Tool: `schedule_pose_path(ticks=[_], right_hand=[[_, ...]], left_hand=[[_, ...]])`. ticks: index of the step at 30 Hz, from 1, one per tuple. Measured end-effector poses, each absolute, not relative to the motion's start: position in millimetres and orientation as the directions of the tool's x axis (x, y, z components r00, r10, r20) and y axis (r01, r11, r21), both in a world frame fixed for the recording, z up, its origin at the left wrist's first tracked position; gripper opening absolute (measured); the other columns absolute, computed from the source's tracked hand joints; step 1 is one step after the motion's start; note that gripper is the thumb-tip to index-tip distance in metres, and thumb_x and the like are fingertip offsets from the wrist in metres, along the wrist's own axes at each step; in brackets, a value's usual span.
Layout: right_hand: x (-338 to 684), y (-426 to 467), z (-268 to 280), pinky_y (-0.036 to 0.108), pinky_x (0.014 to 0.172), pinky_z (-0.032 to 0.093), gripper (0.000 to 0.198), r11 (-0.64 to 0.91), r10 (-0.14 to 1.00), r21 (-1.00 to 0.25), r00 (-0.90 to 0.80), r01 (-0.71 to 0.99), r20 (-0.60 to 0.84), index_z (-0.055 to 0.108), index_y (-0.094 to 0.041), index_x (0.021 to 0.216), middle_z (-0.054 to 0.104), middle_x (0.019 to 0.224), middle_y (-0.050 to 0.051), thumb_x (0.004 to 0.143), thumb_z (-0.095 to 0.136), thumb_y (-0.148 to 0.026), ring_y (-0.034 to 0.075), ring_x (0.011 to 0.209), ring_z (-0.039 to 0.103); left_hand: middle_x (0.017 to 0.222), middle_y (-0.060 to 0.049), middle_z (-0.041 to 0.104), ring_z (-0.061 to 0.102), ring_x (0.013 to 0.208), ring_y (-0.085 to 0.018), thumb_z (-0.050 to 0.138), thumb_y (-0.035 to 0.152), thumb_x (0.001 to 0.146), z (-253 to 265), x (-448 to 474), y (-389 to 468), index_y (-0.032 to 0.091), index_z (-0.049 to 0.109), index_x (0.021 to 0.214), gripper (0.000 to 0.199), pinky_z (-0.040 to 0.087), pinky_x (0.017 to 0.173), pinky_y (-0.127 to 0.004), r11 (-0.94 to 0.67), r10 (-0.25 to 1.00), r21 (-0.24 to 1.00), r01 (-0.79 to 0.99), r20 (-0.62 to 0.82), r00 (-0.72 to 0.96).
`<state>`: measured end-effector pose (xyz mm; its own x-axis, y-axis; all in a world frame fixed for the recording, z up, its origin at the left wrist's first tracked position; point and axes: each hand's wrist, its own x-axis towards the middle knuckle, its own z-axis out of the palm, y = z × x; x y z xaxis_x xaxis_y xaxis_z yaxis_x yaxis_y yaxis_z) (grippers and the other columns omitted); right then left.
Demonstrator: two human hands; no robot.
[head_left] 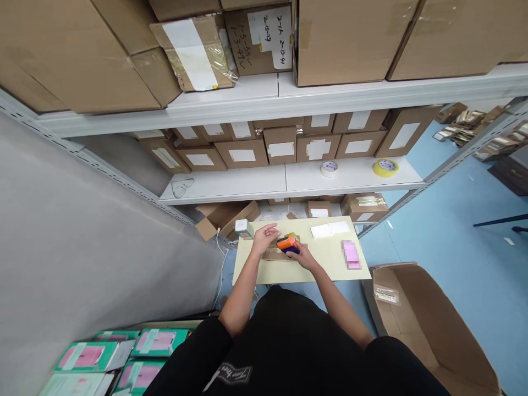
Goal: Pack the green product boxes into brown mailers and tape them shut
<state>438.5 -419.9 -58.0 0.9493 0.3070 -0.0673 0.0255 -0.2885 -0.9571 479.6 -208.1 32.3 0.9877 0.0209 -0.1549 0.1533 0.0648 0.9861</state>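
We see tape (274, 253) already on the brown box (285, 257), the orange tool (286, 243) not yet set down, right fingers (292, 254) gripping it, left fingers (272, 227) loosely spread

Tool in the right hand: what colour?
The tool is orange and dark blue; head view.

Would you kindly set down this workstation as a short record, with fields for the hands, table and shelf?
Right hand: holds an orange-and-dark handheld tool
Left hand: open, beside the tool; contact unclear
Below the hands: taped brown cardboard
Table, left end: green-and-white box
Table, right side: flat white item, pixelated pink item
Shelf beyond: white tape roll, yellow tape roll
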Motion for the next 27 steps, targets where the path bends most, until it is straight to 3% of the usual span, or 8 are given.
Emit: schedule_pose_path(ticks=[4, 8, 13, 19, 23, 27], right_hand=[[437, -421, -55, 0.041, 0.091, 0.053, 0.054, -0.284, 0.339, -0.959, 0.938, 0.024, -0.077, 0.067, -0.024, 0.127, 0.073, 0.111, 0.007, 0.086, 0.072, -0.058, 0.029, 0.103, 0.065], [439, -422, -52, 0.038, 0.083, 0.052, 0.050, -0.305, 0.317, -0.952, 0.942, -0.007, -0.108, 0.069, -0.022, 0.118, 0.072, 0.101, 0.005, 0.085, 0.072, -0.058, 0.025, 0.091, 0.066], [447, -428, -40, 0.035, 0.081, 0.052, 0.048, -0.330, 0.334, -0.944, 0.937, 0.017, -0.100, 0.071, -0.022, 0.110, 0.072, 0.096, 0.003, 0.083, 0.074, -0.061, 0.024, 0.088, 0.064], [455, -437, -26, 0.036, 0.082, 0.052, 0.047, -0.302, 0.435, -0.953, 0.894, 0.033, -0.107, 0.073, -0.023, 0.109, 0.074, 0.101, 0.004, 0.084, 0.073, -0.062, 0.026, 0.093, 0.067], [456, -438, -27, 0.033, 0.074, 0.051, 0.043, -0.330, 0.438, -0.944, 0.888, 0.013, -0.141, 0.072, -0.023, 0.096, 0.072, 0.088, 0.002, 0.083, 0.073, -0.064, 0.024, 0.084, 0.066], [455, -446, -33, 0.031, 0.068, 0.047, 0.042, -0.388, 0.423, -0.921, 0.891, 0.016, -0.163, 0.069, -0.023, 0.085, 0.068, 0.079, 0.001, 0.080, 0.075, -0.064, 0.022, 0.076, 0.063]], left_hand=[[0.090, -0.010, 0.080, 0.073, 0.087, -0.025, 0.087, 0.040, 0.070, 30, 482, -207, 0.017, 0.082, 0.087, 0.029, 0.057, 0.085, -0.039, -0.111, 0.068, 0.989, 0.096, -0.089, 0.994], [0.090, -0.010, 0.080, 0.073, 0.087, -0.026, 0.080, 0.037, 0.075, 28, 483, -201, 0.018, 0.082, 0.081, 0.020, 0.056, 0.085, -0.039, -0.220, 0.157, 0.974, 0.047, -0.012, 0.988], [0.088, -0.009, 0.080, 0.072, 0.083, -0.024, 0.079, 0.037, 0.077, 17, 484, -187, 0.018, 0.080, 0.080, 0.019, 0.055, 0.083, -0.038, -0.245, 0.283, 0.967, 0.065, 0.007, 0.959], [0.084, -0.009, 0.080, 0.072, 0.079, -0.023, 0.078, 0.037, 0.075, 3, 476, -179, 0.017, 0.080, 0.082, 0.021, 0.056, 0.082, -0.038, -0.180, 0.382, 0.975, 0.128, -0.050, 0.923], [0.084, -0.007, 0.080, 0.073, 0.082, -0.025, 0.075, 0.036, 0.077, 2, 465, -184, 0.019, 0.080, 0.080, 0.018, 0.057, 0.083, -0.038, -0.247, 0.445, 0.958, 0.144, -0.020, 0.895], [0.087, -0.007, 0.080, 0.072, 0.084, -0.025, 0.071, 0.039, 0.081, 6, 463, -166, 0.019, 0.081, 0.084, 0.022, 0.056, 0.085, -0.037, -0.381, 0.511, 0.918, 0.111, 0.109, 0.853]])
